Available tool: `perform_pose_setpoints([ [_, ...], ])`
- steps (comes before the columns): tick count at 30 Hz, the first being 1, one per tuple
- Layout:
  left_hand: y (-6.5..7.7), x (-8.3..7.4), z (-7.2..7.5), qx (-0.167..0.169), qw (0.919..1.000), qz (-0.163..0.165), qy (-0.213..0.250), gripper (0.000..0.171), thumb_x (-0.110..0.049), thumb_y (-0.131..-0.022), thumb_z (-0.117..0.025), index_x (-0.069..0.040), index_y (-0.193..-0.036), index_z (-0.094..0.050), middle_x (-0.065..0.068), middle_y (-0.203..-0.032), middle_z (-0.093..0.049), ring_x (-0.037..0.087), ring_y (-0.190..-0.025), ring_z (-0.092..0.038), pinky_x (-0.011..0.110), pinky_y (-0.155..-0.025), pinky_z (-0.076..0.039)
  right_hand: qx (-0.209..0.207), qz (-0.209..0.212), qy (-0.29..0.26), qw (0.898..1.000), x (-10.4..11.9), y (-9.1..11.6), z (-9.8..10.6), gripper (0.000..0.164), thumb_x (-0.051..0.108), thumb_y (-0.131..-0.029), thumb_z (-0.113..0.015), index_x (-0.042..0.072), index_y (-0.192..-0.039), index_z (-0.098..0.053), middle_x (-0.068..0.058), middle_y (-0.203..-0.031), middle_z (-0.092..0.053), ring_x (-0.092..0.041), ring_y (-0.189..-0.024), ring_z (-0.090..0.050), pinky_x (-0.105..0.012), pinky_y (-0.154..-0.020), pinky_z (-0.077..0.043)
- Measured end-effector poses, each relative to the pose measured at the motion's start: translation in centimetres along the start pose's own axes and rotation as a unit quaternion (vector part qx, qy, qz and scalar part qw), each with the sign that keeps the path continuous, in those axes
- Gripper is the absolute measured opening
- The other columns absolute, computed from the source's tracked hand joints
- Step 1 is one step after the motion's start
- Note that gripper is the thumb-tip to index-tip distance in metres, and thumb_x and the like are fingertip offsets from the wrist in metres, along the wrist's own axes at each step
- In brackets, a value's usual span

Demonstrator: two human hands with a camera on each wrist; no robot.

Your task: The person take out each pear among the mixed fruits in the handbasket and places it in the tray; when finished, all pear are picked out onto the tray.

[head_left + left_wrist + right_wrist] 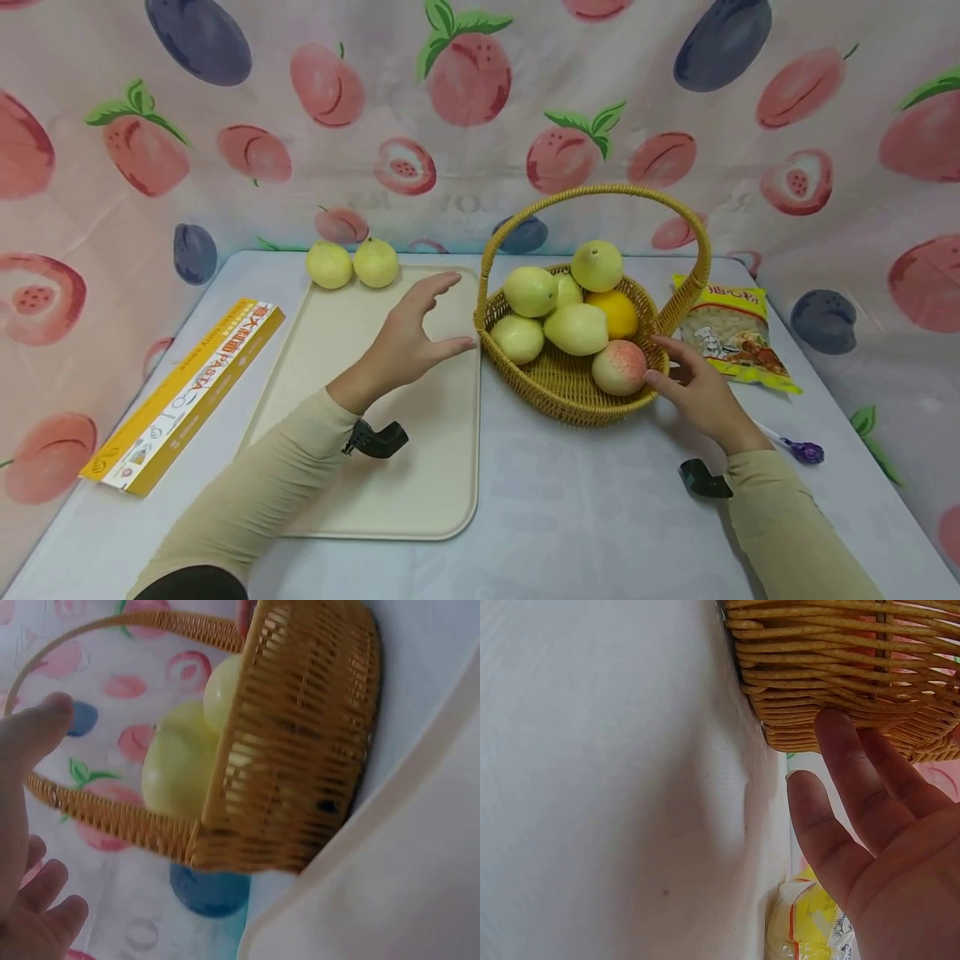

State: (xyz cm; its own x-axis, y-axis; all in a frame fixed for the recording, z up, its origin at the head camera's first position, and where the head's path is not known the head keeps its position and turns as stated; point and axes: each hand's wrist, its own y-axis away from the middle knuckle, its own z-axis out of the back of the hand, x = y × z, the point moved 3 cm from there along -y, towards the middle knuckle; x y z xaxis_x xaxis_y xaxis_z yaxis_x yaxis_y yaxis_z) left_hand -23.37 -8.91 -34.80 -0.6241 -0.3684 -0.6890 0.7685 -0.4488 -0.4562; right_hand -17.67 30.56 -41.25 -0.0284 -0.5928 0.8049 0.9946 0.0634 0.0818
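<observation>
A wicker basket [566, 404] with a tall arched handle holds several pale yellow-green fruits [528, 292], an orange [615, 315] and a pink-blushed peach [619, 367]. At its left side my left hand [408, 333] is held over the tray, thumb and fingers spread apart, with nothing between them. My right hand [701, 392] is at the basket's right rim, its thumb close to the peach. In the right wrist view, the extended fingers [847, 757] reach the outer weave of the basket. The left wrist view shows the basket's woven side [300, 727] beside the left thumb.
A cream tray [375, 500] lies left of the basket, with two yellow-green fruits [352, 263] at its far edge. Further left is a long yellow pasta box [183, 396]. On the right are a yellow food packet [738, 333] and a purple-wrapped lollipop [805, 451].
</observation>
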Motion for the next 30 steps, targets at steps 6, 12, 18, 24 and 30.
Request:
perform_pose_setpoints([
  [6, 0.0, -1.1, -1.9, 0.012, 0.9995, -0.016, 0.023, 0.082, -0.011, -0.078, -0.087, 0.002, -0.146, -0.043, 0.017, -0.147, -0.045, 0.032, -0.133, -0.044, 0.047, -0.105, -0.043, -0.002, 0.001, 0.006, 1.000, 0.0, 0.0, -0.1, 0.074, 0.043, -0.100, -0.061, 0.007, -0.157, -0.030, -0.027, -0.155, -0.028, -0.051, -0.128, -0.038, -0.067, -0.100, -0.037],
  [12, -0.1, -2.0, -3.8, 0.028, 0.9984, -0.037, 0.034, 0.079, -0.011, -0.079, -0.087, 0.002, -0.144, -0.046, 0.019, -0.148, -0.045, 0.027, -0.138, -0.041, 0.046, -0.105, -0.044, -0.002, 0.005, 0.008, 1.000, 0.0, 0.0, -0.1, 0.073, 0.042, -0.100, -0.060, 0.007, -0.157, -0.030, -0.028, -0.154, -0.029, -0.050, -0.125, -0.042, -0.066, -0.098, -0.040],
  [18, -0.6, -3.0, -5.7, 0.051, 0.9973, -0.046, 0.027, 0.075, -0.017, -0.081, -0.086, 0.001, -0.144, -0.049, 0.020, -0.150, -0.043, 0.027, -0.141, -0.037, 0.043, -0.113, -0.033, -0.003, 0.003, 0.010, 1.000, 0.0, 0.0, -0.1, 0.074, 0.044, -0.100, -0.060, 0.007, -0.157, -0.030, -0.028, -0.155, -0.029, -0.050, -0.125, -0.041, -0.066, -0.097, -0.040],
  [24, -2.3, -3.8, -6.9, 0.043, 0.9983, -0.035, 0.020, 0.075, -0.021, -0.081, -0.086, -0.003, -0.145, -0.050, 0.014, -0.152, -0.044, 0.027, -0.141, -0.038, 0.045, -0.114, -0.031, -0.005, 0.001, 0.009, 1.000, 0.0, 0.0, -0.1, 0.075, 0.044, -0.100, -0.060, 0.007, -0.157, -0.029, -0.028, -0.155, -0.028, -0.050, -0.126, -0.040, -0.066, -0.099, -0.039],
  [30, -4.0, -3.4, -8.0, 0.038, 0.9992, -0.005, 0.015, 0.075, -0.023, -0.085, -0.083, -0.004, -0.148, -0.047, 0.014, -0.157, -0.037, 0.025, -0.145, -0.030, 0.046, -0.116, -0.028, -0.004, 0.007, 0.009, 1.000, 0.0, 0.0, -0.1, 0.074, 0.043, -0.100, -0.060, 0.006, -0.157, -0.030, -0.028, -0.155, -0.029, -0.050, -0.125, -0.041, -0.066, -0.098, -0.040],
])
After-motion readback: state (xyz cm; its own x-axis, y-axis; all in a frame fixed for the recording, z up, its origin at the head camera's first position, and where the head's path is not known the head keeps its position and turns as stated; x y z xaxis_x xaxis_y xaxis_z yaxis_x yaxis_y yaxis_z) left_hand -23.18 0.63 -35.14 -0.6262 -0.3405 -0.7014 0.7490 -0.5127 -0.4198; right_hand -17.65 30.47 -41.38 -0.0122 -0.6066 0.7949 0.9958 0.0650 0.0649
